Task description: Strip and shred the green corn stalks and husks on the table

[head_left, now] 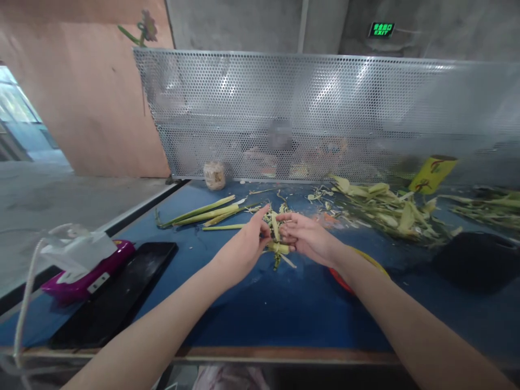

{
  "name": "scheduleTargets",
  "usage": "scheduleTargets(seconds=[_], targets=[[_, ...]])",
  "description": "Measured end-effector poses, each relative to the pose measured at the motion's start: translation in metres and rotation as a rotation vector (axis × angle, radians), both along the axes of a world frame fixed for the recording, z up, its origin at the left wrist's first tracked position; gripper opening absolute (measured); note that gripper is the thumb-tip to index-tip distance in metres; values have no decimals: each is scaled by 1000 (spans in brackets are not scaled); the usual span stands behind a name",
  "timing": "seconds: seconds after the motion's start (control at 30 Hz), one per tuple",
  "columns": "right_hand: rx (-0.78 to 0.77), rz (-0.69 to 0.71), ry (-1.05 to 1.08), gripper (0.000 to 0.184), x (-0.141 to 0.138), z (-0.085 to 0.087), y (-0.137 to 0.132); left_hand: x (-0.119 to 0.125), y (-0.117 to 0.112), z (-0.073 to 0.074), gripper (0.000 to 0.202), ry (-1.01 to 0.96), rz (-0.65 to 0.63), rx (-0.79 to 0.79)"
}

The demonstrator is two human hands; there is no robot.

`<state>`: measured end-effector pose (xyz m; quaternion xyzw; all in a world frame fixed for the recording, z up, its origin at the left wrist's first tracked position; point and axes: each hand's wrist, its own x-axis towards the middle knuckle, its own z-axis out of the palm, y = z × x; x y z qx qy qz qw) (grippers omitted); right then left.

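My left hand (249, 241) and my right hand (311, 236) face each other over the blue tabletop, cupped round a small heap of pale green plant scraps (277, 246). Both sets of fingers are bent but apart, their tips touching or close to the peelings. A short, pale piece of stalk (275, 226) sticks up between them. Left of the heap lie several long green shoots (211, 213). Under my right forearm, a round red and yellow rim (343, 281) shows in part; the forearm hides the rest.
A perforated metal screen (260, 97) stands along the back, with a person blurred behind it. Peeled husks (390, 208), a yellow cylinder (433, 174) and a dark object (479, 262) are right. A wrapped jar-like object (214, 176), purple power strip (95, 271) and black tablet (122, 290) are left.
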<state>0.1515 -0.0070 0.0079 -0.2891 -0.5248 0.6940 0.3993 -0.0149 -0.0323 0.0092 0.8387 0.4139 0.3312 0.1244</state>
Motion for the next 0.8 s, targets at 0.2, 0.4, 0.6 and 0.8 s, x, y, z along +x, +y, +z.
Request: scheduleTargets(seconds=[0.2, 0.4, 0.6, 0.8], targets=[[214, 1, -274, 29, -3, -9, 0, 0, 4, -4, 58, 57, -7, 111], [365, 30, -451, 33, 1, -13, 4, -4, 6, -7, 64, 68, -10, 118], [351, -103, -458, 37, 0, -7, 2, -7, 9, -9, 63, -246, -45, -108], [403, -146, -451, 31, 0, -5, 0, -3, 7, -7, 65, -591, -59, -319]])
